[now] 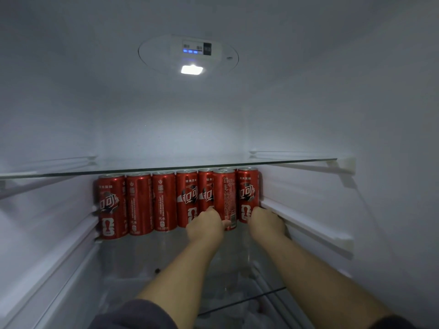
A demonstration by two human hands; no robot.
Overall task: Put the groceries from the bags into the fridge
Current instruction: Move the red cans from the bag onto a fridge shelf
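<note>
Nearest the lens, dark sleeves (142, 314) are seen at the bottom edge, and both bare forearms are stretched into the fridge (356, 115) above the lower glass shelf (166, 252). Farther in, the left hand (205, 225) is closed low around the front can (224, 195), its thumb laid across the label. This can is set just ahead of the row of red cans (164, 200). To the right, the right hand (267, 222) is held against the base of the rightmost can (248, 191); its grip cannot be told, since the fingers are hidden. Above the cans an upper glass shelf (71, 173) is fitted, and overhead a lamp (192, 70) is lit.
</note>
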